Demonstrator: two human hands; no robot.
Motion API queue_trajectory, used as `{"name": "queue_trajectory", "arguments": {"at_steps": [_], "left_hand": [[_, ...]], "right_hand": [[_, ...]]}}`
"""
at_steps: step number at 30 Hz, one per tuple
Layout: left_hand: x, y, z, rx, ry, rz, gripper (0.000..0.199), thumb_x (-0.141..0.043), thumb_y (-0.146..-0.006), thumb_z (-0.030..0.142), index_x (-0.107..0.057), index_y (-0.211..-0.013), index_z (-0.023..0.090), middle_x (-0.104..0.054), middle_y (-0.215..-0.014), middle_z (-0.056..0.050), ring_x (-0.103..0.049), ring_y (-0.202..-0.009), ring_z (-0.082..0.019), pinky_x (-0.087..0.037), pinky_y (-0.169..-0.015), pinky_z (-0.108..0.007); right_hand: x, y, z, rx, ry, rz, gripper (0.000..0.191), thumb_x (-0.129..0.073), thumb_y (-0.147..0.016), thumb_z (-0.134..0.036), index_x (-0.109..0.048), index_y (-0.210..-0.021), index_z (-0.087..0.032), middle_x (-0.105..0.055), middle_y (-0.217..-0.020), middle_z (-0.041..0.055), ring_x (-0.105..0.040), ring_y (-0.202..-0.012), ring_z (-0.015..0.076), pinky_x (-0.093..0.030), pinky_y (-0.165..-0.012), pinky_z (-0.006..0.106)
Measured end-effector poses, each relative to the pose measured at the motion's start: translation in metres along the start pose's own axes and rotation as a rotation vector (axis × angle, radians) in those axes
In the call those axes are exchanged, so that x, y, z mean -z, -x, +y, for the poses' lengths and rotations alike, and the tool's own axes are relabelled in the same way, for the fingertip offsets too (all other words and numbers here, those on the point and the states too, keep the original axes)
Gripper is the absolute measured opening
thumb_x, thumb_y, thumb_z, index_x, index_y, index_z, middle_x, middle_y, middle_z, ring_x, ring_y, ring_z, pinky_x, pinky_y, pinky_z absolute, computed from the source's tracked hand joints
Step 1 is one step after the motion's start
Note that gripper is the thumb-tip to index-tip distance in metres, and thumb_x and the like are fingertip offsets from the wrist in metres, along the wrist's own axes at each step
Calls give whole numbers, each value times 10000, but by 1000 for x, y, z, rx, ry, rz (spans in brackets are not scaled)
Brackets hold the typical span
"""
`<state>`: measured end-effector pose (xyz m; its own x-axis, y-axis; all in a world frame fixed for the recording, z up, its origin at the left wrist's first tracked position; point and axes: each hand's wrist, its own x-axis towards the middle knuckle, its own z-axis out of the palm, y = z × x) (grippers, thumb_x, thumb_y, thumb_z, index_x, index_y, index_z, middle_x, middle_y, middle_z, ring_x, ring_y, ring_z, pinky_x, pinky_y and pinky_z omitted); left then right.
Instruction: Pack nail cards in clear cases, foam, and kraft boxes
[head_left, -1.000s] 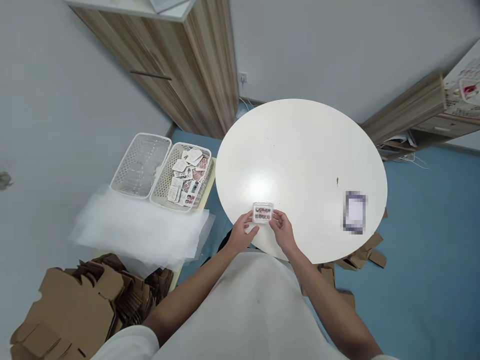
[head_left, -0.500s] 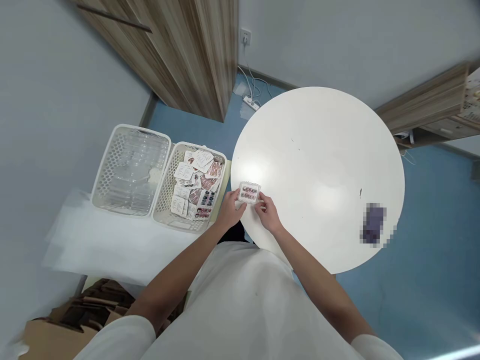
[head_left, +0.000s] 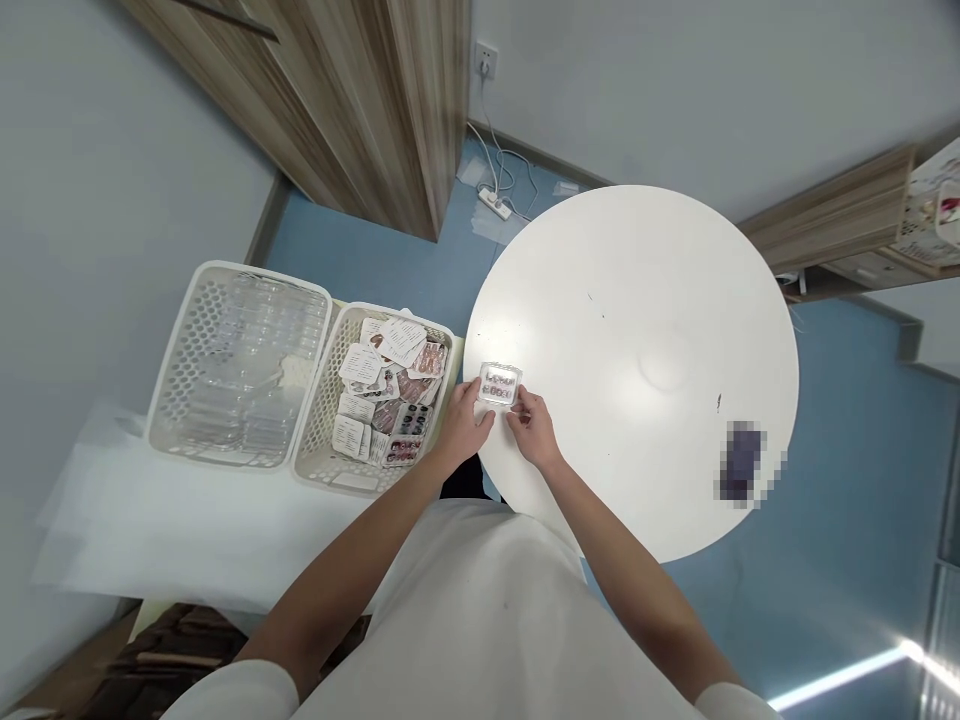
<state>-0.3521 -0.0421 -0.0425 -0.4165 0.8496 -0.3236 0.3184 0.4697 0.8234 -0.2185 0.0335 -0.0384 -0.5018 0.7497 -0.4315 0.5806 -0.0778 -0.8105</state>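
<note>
Near the left edge of the round white tabletop (head_left: 637,270), the person's left hand (head_left: 463,426) and right hand (head_left: 535,430), stretched forward, grip a small clear rectangular plastic case (head_left: 500,384); I see a brown wood-grain cabinet (head_left: 375,110) on blue floor (head_left: 847,430).

One head-worn camera looks forward and steeply down over the round white table (head_left: 637,270).

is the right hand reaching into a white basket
No, the right hand is at the small clear case, over the round table.
</note>
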Motion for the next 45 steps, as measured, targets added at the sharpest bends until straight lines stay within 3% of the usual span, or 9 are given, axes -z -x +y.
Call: {"name": "queue_trajectory", "arguments": {"at_steps": [8,14,20,25,31,35,39,45], "left_hand": [[-5,6,-3,3,6,22,637,-490,-764,283,-208,-1330,206,-353,-1224,-113,-414,-1108,-228,-393,-895,-371],[-15,29,-2,62,36,116,694,-502,-751,287,-153,-1345,204,-319,-1268,-120,-374,-1155,-241,-369,-917,-388],[-24,78,12,94,45,165,612,-500,-758,313,-265,-1309,190,-373,-1261,-129,-395,-1151,-253,-380,-895,-388],[-43,130,26,91,-15,195,488,-477,-772,341,-392,-1227,188,-456,-1207,-109,-416,-1140,-244,-391,-880,-380],[-60,191,34,110,-36,220,451,-468,-773,372,-441,-1186,191,-510,-1152,-95,-489,-1056,-225,-426,-837,-360],[-53,221,34,78,-10,249,440,-484,-756,383,-477,-1153,193,-532,-1140,-90,-510,-1031,-229,-434,-833,-365],[-34,243,35,27,-24,309,417,-538,-710,361,-525,-1096,205,-562,-1094,-80,-535,-983,-232,-423,-854,-376],[0,268,17,66,-119,370,409,-539,-699,356,-531,-1085,223,-565,-1085,-75,-530,-991,-242,-405,-870,-372]], "right_hand": [[-2,2,-3,-69,-68,24,605,-516,-747,-282,-288,-1306,-245,-384,-1130,82,-495,-946,169,-467,-806,338],[7,27,-1,-109,-138,15,608,-515,-746,-320,-274,-1302,-283,-362,-1218,75,-512,-944,158,-477,-791,331],[37,73,6,-95,-127,-53,551,-519,-733,-337,-364,-1255,-248,-436,-1198,75,-545,-826,136,-467,-790,344],[65,118,24,-10,-132,-158,441,-524,-723,-339,-482,-1151,-240,-526,-1102,61,-548,-757,132,-466,-770,355],[78,157,53,57,-97,-247,389,-539,-703,-350,-548,-1064,-206,-585,-994,66,-550,-698,138,-474,-727,348],[78,169,50,131,-60,-338,383,-534,-698,-343,-552,-1052,-199,-588,-965,66,-550,-684,138,-477,-702,338],[73,172,39,215,-32,-366,374,-540,-686,-334,-558,-1044,-226,-588,-948,54,-560,-694,151,-477,-693,348],[33,170,28,274,-1,-443,372,-542,-684,-332,-560,-1036,-212,-591,-933,60,-572,-732,174,-479,-702,361]]}}
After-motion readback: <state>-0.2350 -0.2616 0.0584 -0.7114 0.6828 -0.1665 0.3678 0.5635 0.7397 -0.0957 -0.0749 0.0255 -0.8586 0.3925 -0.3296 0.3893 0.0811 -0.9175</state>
